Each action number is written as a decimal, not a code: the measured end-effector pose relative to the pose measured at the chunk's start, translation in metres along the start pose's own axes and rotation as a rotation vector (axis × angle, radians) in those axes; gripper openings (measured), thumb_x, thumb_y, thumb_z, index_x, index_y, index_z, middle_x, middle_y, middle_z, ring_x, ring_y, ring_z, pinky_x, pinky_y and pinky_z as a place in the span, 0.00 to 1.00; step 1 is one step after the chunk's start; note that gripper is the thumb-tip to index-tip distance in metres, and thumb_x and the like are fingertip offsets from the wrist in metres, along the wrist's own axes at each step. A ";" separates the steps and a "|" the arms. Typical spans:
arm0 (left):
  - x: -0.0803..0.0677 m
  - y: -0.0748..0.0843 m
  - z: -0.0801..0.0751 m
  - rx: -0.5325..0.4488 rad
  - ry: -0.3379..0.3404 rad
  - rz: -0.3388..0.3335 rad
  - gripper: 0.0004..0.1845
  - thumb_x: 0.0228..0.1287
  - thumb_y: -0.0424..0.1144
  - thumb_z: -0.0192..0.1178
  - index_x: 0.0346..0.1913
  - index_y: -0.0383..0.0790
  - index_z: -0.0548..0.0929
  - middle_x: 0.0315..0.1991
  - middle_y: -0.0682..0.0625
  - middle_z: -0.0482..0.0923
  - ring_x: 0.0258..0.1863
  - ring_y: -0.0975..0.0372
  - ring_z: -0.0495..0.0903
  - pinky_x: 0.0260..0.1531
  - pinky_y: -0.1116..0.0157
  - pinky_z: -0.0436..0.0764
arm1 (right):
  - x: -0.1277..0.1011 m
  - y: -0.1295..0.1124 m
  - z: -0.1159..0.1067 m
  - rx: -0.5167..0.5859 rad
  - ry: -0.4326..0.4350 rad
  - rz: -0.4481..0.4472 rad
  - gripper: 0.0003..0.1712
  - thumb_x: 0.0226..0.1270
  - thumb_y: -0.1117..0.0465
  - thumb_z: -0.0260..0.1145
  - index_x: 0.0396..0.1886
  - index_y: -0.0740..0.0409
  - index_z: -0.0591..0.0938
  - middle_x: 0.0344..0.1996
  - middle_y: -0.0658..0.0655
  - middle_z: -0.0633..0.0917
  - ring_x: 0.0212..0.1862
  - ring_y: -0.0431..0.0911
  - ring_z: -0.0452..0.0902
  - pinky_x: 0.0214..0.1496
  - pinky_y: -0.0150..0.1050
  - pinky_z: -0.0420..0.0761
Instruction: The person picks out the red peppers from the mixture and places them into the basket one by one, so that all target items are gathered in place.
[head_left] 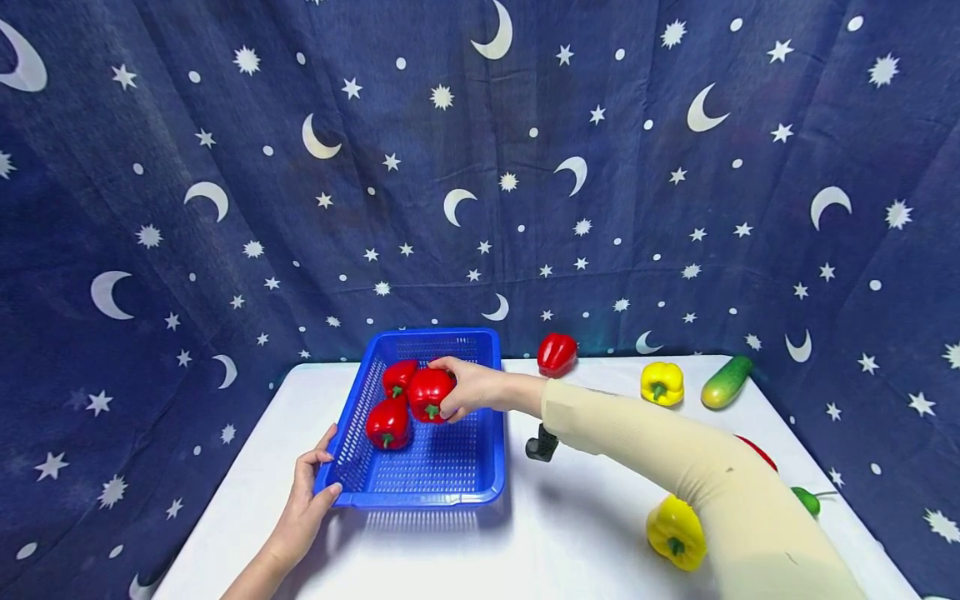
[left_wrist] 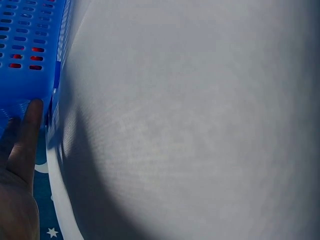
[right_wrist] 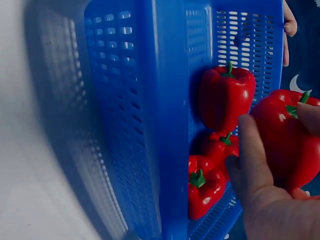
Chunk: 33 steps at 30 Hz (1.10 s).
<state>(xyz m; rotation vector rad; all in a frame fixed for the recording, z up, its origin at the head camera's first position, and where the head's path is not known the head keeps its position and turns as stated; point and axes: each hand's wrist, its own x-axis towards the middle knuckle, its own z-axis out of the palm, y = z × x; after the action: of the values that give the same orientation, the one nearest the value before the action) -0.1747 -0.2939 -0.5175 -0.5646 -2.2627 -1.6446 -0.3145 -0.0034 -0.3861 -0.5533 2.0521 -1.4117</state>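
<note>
A blue perforated basket [head_left: 422, 498] stands on the white table [head_left: 577, 525]. My right hand [head_left: 452, 388] reaches over its right wall and grips a red bell pepper [head_left: 427, 395] just above the basket floor. Two more red peppers [head_left: 387, 424] [head_left: 399, 375] lie inside. In the right wrist view the held pepper [right_wrist: 285, 142] sits between my fingers [right_wrist: 250, 150] and thumb, next to the other red peppers [right_wrist: 225, 97] [right_wrist: 205, 186]. My left hand [head_left: 318, 472] holds the basket's near left corner, thumb [left_wrist: 30, 122] against the basket wall [left_wrist: 30, 45].
On the table beyond the basket lie another red pepper [head_left: 557, 353], a yellow pepper [head_left: 662, 382] and a cucumber [head_left: 726, 382]. A second yellow pepper [head_left: 675, 532] and a green vegetable [head_left: 806, 499] lie near my right sleeve. A small black object [head_left: 542, 443] stands right of the basket.
</note>
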 end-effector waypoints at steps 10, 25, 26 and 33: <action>0.000 0.003 0.000 0.002 -0.015 -0.006 0.21 0.63 0.24 0.46 0.55 0.29 0.52 0.73 0.44 0.40 0.70 0.65 0.45 0.57 0.79 0.57 | 0.018 0.007 0.008 -0.068 0.047 0.083 0.49 0.40 0.77 0.72 0.65 0.53 0.62 0.54 0.60 0.68 0.47 0.55 0.72 0.35 0.45 0.81; 0.000 0.004 0.000 0.039 -0.014 -0.040 0.20 0.64 0.27 0.46 0.55 0.31 0.52 0.73 0.46 0.40 0.71 0.63 0.44 0.57 0.80 0.55 | 0.028 0.010 0.019 -0.162 -0.007 0.174 0.49 0.41 0.75 0.73 0.65 0.60 0.61 0.52 0.63 0.69 0.43 0.54 0.76 0.39 0.49 0.80; 0.000 0.004 -0.001 0.040 -0.016 -0.042 0.20 0.64 0.27 0.46 0.55 0.31 0.52 0.73 0.46 0.40 0.71 0.63 0.44 0.57 0.80 0.55 | 0.027 0.009 0.020 -0.182 -0.010 0.183 0.48 0.41 0.74 0.74 0.65 0.60 0.61 0.51 0.63 0.69 0.43 0.54 0.76 0.38 0.48 0.80; 0.000 0.003 -0.001 0.029 -0.007 -0.068 0.20 0.65 0.28 0.46 0.55 0.32 0.52 0.74 0.48 0.40 0.70 0.64 0.44 0.57 0.80 0.56 | 0.027 0.007 0.025 -0.251 -0.017 0.223 0.47 0.45 0.72 0.73 0.65 0.59 0.61 0.51 0.62 0.70 0.44 0.54 0.76 0.40 0.47 0.80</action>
<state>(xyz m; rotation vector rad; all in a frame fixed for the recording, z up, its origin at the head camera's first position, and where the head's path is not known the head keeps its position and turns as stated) -0.1731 -0.2939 -0.5149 -0.4930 -2.3311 -1.6400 -0.3180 -0.0349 -0.4051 -0.4184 2.2153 -1.0269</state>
